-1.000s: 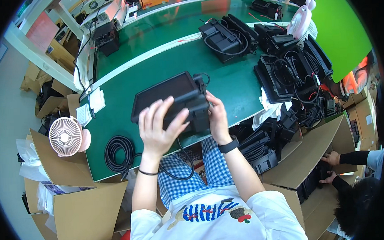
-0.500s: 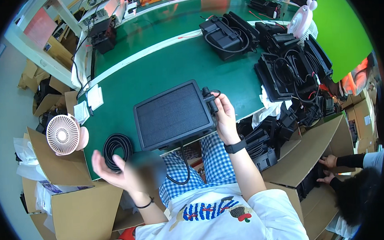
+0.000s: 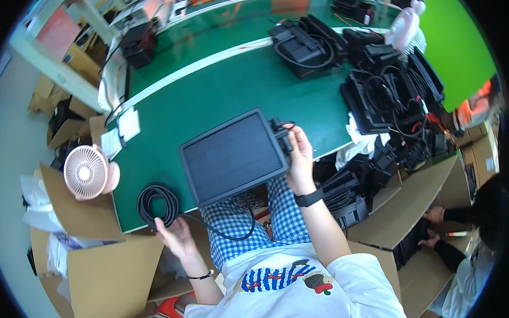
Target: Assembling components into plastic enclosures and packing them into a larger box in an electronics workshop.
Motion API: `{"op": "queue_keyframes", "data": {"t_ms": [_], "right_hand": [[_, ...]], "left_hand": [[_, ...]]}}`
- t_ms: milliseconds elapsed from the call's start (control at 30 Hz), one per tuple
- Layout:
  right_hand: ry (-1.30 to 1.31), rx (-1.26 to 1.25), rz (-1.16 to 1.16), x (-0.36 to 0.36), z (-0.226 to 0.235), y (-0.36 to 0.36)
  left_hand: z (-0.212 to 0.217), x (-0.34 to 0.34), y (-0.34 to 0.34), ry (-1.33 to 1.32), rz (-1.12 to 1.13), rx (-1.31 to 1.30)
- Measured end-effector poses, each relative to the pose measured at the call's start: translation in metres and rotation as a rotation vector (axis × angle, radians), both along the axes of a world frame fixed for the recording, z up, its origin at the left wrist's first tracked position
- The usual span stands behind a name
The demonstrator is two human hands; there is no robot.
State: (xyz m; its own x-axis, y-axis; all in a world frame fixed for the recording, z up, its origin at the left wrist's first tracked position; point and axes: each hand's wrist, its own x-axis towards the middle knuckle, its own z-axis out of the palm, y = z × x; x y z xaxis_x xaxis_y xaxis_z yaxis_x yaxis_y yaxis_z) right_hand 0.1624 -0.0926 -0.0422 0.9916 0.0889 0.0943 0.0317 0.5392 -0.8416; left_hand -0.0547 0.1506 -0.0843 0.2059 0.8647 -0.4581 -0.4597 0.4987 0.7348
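A flat black rectangular panel [image 3: 234, 157] with a fine mesh-like face and a raised frame is tilted over the near edge of the table. My right hand [image 3: 301, 157] grips its right side, by a small black bracket. To the left, a coil of black cable [image 3: 145, 199] lies at the table's front edge. My left hand [image 3: 177, 237] is at the coil's near side, with its thumb and fingers closed about the lower edge; part of the grip is hidden. From the coil a loose length of cable [image 3: 226, 237] loops over my lap toward the panel's underside.
Black cases with cables [image 3: 385, 96] crowd the right of the green table [image 3: 217, 89]. A pink fan [image 3: 86, 172] stands left, by white papers [image 3: 129, 124]. Open cardboard boxes [image 3: 115, 279] flank me. At right, another person's hands [image 3: 433, 225] reach into a box.
My left hand has swung from the air beside the coil onto its near side, and the coil has shifted slightly toward me. The right hand keeps the panel nearly still.
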Motion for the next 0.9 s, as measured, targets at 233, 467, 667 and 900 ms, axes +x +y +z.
{"op": "queue_keyframes", "data": {"t_ms": [233, 467, 667, 900], "right_hand": [[0.015, 0.086, 0.039, -0.001, -0.003, -0.005], [0.017, 0.091, 0.055, -0.003, -0.002, -0.005], [0.065, -0.017, 0.036, -0.006, 0.003, -0.009], [-0.52, -0.24, -0.332, -0.028, 0.039, -0.03]], "left_hand": [[0.026, -0.019, -0.042, 0.029, 0.015, 0.377], [0.111, 0.009, -0.044, 0.337, 0.358, 1.175], [0.163, 0.074, -0.076, 0.421, -0.386, 2.076], [0.153, 0.101, -0.094, 0.287, -0.669, 2.119]]}}
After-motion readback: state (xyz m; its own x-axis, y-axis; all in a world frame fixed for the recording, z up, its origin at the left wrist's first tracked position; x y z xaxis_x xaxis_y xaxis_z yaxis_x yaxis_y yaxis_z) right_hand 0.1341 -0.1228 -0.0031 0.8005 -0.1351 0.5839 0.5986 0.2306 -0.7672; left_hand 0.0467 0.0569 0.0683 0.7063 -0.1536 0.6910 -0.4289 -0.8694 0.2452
